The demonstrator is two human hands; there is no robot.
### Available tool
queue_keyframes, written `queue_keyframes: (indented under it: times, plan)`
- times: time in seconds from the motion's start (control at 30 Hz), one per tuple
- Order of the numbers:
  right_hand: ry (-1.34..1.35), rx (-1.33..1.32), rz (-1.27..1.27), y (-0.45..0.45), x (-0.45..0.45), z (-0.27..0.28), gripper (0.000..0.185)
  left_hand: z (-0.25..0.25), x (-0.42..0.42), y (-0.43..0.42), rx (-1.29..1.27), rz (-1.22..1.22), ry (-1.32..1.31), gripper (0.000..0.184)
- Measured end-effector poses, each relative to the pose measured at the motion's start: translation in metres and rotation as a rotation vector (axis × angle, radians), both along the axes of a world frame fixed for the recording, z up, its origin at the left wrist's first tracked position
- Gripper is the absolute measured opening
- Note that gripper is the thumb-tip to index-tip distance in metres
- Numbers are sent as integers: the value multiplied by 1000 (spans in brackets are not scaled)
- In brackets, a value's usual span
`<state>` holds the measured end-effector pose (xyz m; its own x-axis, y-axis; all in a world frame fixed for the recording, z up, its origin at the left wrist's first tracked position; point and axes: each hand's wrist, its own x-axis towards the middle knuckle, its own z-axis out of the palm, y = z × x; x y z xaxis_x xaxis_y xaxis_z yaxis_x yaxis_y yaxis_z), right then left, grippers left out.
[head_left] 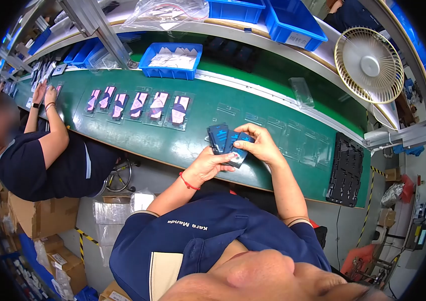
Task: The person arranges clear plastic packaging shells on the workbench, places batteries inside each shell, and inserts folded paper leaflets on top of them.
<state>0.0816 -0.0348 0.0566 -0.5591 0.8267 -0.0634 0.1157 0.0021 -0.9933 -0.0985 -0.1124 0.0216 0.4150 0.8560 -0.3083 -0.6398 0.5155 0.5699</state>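
Several flat, dark cards with blue print [219,139] are fanned out in front of me, above the near part of the green table [198,145]. My left hand [212,163] grips them from below, its thumb lying across the lower end. At the right side of the fan, my right hand [259,143] pinches a card between thumb and fingers. Just beyond and to the right, clear plastic trays [293,144] lie in a row. Farther left, several clear trays hold pink and dark pieces [178,111].
A blue bin of white papers [172,60] stands at the table's back edge. A black molded tray [346,170] lies at the right end. A fan [369,65] is mounted above right. To the left, a co-worker [47,150] handles things at the table.
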Motion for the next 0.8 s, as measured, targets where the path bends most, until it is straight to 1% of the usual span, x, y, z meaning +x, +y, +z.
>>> queue_keyframes:
  times: [0.03,0.1,0.13,0.2,0.23,0.27,0.3,0.37,0.4,0.47,0.5,0.57,0.6,0.63,0.7,0.73,0.77,0.8]
  plan:
    - [0,-3,1,0,-2,-2,36,-4,-5,0,-11,40,11,35]
    - [-38,-142,43,0,-9,-4,30,-7,-16,-1,-16,50,-13,32]
    - [-79,-203,75,0,-11,6,25,-6,-21,-2,-16,100,-50,32]
    - [-71,-190,84,8,-16,7,24,-8,-29,-7,-13,197,-133,34]
    - [-62,-176,92,15,-18,7,23,-9,-33,-10,-16,195,-131,34]
    - [-21,-87,75,25,-19,4,25,-9,-37,-12,8,229,-125,33]
    - [17,-94,25,34,-23,2,28,-9,-41,-15,31,262,-119,33]
    - [-175,102,-19,58,-28,-6,39,-9,-42,-19,46,295,-112,33]
    - [-174,98,-20,63,-32,-4,39,-9,-42,-19,47,307,-99,33]
    - [-547,404,-8,67,-48,3,50,-5,-40,-17,44,325,-80,32]
    - [-587,401,-15,66,-54,-1,56,-6,-40,-17,44,324,-79,32]
    - [-724,664,-71,54,-61,-5,57,-8,-39,-16,20,352,-46,29]
    - [-804,678,-86,47,-63,1,57,-9,-39,-16,15,352,-46,29]
    - [-805,673,-83,42,-62,3,57,-8,-38,-17,-3,376,-38,28]
    - [-808,687,-206,33,-58,5,56,-8,-36,-17,-23,396,-32,27]
    - [-762,735,-260,30,-51,-1,52,-8,-34,-16,-8,403,5,27]
    - [-765,732,-263,26,-45,0,52,-7,-32,-16,8,409,43,27]
    - [-535,488,-139,21,-40,2,51,-2,-28,-15,15,406,96,28]
